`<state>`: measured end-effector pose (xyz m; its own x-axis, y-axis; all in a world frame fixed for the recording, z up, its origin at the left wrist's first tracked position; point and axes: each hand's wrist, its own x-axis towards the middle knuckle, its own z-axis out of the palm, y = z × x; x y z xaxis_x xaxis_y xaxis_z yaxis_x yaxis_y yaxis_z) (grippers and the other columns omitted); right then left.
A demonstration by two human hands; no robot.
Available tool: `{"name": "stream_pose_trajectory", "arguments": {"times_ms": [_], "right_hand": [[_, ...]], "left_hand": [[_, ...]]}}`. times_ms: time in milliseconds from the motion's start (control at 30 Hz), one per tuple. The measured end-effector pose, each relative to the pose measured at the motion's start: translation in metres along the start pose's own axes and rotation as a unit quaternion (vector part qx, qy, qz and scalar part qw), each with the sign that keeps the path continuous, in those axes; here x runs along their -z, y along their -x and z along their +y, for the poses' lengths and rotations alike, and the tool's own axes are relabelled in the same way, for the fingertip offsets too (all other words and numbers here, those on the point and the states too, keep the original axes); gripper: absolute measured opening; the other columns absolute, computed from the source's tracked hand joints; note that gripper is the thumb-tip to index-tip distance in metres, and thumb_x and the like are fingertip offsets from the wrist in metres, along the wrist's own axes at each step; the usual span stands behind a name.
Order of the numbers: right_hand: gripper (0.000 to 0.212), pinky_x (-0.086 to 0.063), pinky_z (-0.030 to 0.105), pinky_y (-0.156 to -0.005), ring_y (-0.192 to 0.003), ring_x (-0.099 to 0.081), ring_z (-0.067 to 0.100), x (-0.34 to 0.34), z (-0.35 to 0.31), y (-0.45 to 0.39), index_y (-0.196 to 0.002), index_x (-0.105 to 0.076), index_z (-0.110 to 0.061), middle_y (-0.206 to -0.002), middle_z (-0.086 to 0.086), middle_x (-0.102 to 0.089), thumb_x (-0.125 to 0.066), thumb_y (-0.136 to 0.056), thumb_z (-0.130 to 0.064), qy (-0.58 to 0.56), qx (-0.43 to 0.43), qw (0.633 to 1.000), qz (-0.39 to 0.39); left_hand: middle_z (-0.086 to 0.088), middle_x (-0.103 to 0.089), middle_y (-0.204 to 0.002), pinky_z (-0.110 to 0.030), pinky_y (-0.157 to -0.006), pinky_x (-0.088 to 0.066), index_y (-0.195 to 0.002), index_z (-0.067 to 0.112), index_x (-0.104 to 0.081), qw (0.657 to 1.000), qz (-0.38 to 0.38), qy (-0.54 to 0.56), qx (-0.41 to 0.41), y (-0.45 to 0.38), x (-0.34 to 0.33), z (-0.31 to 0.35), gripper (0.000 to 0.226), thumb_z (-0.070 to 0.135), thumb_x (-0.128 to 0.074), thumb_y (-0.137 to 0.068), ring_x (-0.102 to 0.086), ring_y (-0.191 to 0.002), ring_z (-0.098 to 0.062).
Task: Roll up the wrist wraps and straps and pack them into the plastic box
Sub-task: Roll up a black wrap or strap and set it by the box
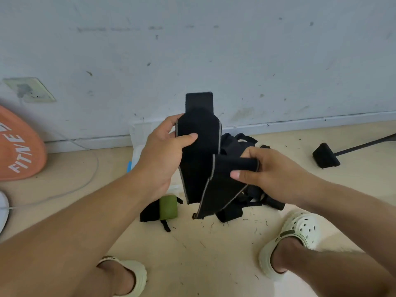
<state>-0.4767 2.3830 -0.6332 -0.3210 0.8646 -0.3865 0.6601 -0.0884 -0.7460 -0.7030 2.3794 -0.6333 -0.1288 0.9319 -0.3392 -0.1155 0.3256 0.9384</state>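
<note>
Hands, left [162, 155] and right [263, 174], both pinch one black wrist wrap [199, 155], seemingly folded.

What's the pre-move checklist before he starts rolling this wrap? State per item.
1. Left hand grips the upper part of the black wrist wrap: ok.
2. Right hand holds the wrap's folded lower part: ok.
3. Wrap flat and untwisted for rolling: not ok, it is bent between the hands.
4. Plastic box reachable: cannot tell, mostly hidden behind the left hand.
5. Remaining straps piled on the floor behind the wrap, not yet rolled: ok to leave.
6. Green roll lies on the floor, outside the box: not ok.
</note>
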Motion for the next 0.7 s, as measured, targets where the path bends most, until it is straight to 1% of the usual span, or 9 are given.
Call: {"name": "stream_pose_trajectory", "arguments": {"times_ms": [33, 100, 200, 267, 400, 500, 567, 633, 700], "right_hand": [[0.015, -0.055, 0.031, -0.062, -0.063, -0.064, 0.019, 0.003, 0.0, -0.002, -0.088, -0.062, -0.027, -0.076, -0.001, -0.069, -0.075, -0.093, -0.032, -0.018, -0.017, 0.999, 0.022], [0.011, -0.06, 0.044, -0.08, -0.08, -0.073, 0.026, 0.01, 0.001, -0.006, -0.101, -0.061, -0.031, -0.091, 0.002, -0.075, -0.071, -0.096, -0.03, -0.027, -0.033, 0.996, 0.084], [0.024, -0.056, 0.041, -0.076, -0.077, -0.07, 0.028, 0.019, 0.0, -0.009, -0.118, -0.046, -0.039, -0.09, 0.013, -0.074, -0.06, -0.101, -0.03, 0.013, -0.024, 0.987, 0.16], [0.022, -0.055, 0.045, -0.075, -0.075, -0.069, 0.032, 0.023, -0.002, -0.011, -0.113, -0.049, -0.045, -0.086, 0.02, -0.072, -0.056, -0.102, -0.027, 0.018, 0.002, 0.981, 0.193], [0.027, -0.058, 0.057, -0.086, -0.083, -0.07, 0.04, 0.02, 0.0, -0.014, -0.097, -0.075, -0.042, -0.089, 0.016, -0.073, -0.056, -0.103, -0.023, -0.04, 0.009, 0.982, 0.184], [0.032, -0.059, 0.05, -0.094, -0.091, -0.075, 0.025, 0.017, -0.008, -0.013, -0.098, -0.08, -0.033, -0.093, 0.001, -0.079, -0.051, -0.105, -0.023, -0.154, 0.02, 0.972, 0.176], [0.037, -0.06, 0.045, -0.092, -0.089, -0.076, 0.022, 0.015, -0.015, -0.009, -0.098, -0.08, -0.028, -0.092, 0.002, -0.08, -0.045, -0.107, -0.033, -0.199, 0.036, 0.967, 0.158], [0.031, -0.06, 0.044, -0.09, -0.09, -0.076, 0.021, 0.011, -0.019, -0.007, -0.097, -0.079, -0.027, -0.092, 0.002, -0.079, -0.053, -0.103, -0.043, -0.201, 0.055, 0.967, 0.147], [0.013, -0.06, 0.051, -0.091, -0.09, -0.075, 0.028, 0.005, -0.02, -0.007, -0.098, -0.078, -0.027, -0.091, 0.005, -0.079, -0.071, -0.094, -0.038, -0.181, 0.081, 0.966, 0.165]], "left_hand": [[0.005, -0.077, -0.115, -0.031, -0.086, -0.055, -0.129, 0.031, -0.066, 1.0, 0.004, -0.004, -0.007, 0.0, 0.0, 0.0, 0.038, 0.008, -0.062, -0.099, -0.071, -0.11, -0.016], [0.007, -0.076, -0.116, -0.031, -0.086, -0.056, -0.128, 0.033, -0.067, 1.0, 0.013, -0.018, -0.016, 0.001, 0.0, -0.002, 0.035, 0.011, -0.06, -0.101, -0.07, -0.112, -0.016], [0.011, -0.076, -0.113, -0.039, -0.099, -0.057, -0.124, 0.034, -0.069, 0.997, 0.007, -0.064, -0.039, 0.004, -0.001, -0.003, 0.026, 0.02, -0.06, -0.104, -0.071, -0.111, -0.013], [0.013, -0.077, -0.11, -0.037, -0.097, -0.058, -0.124, 0.033, -0.068, 0.994, -0.015, -0.093, -0.061, 0.006, -0.002, -0.005, 0.024, 0.022, -0.06, -0.103, -0.072, -0.106, -0.009], [0.015, -0.077, -0.106, -0.021, -0.087, -0.055, -0.122, 0.036, -0.063, 0.974, -0.083, -0.187, -0.093, 0.013, -0.006, -0.01, 0.022, 0.027, -0.062, -0.102, -0.072, -0.101, -0.003], [0.013, -0.078, -0.107, -0.022, -0.093, -0.055, -0.121, 0.034, -0.062, 0.963, -0.122, -0.223, -0.093, 0.016, -0.01, -0.015, 0.021, 0.025, -0.062, -0.102, -0.072, -0.101, -0.005], [0.013, -0.078, -0.104, -0.019, -0.091, -0.054, -0.119, 0.034, -0.062, 0.96, -0.13, -0.23, -0.093, 0.016, -0.011, -0.018, 0.019, 0.024, -0.063, -0.102, -0.073, -0.099, -0.004], [0.014, -0.079, -0.098, -0.012, -0.082, -0.053, -0.113, 0.035, -0.062, 0.961, -0.141, -0.22, -0.092, 0.017, -0.012, -0.019, 0.017, 0.022, -0.063, -0.102, -0.074, -0.093, -0.002], [0.015, -0.079, -0.097, -0.009, -0.076, -0.053, -0.109, 0.037, -0.062, 0.963, -0.149, -0.207, -0.086, 0.019, -0.014, -0.019, 0.018, 0.022, -0.064, -0.101, -0.074, -0.092, -0.001]]}}
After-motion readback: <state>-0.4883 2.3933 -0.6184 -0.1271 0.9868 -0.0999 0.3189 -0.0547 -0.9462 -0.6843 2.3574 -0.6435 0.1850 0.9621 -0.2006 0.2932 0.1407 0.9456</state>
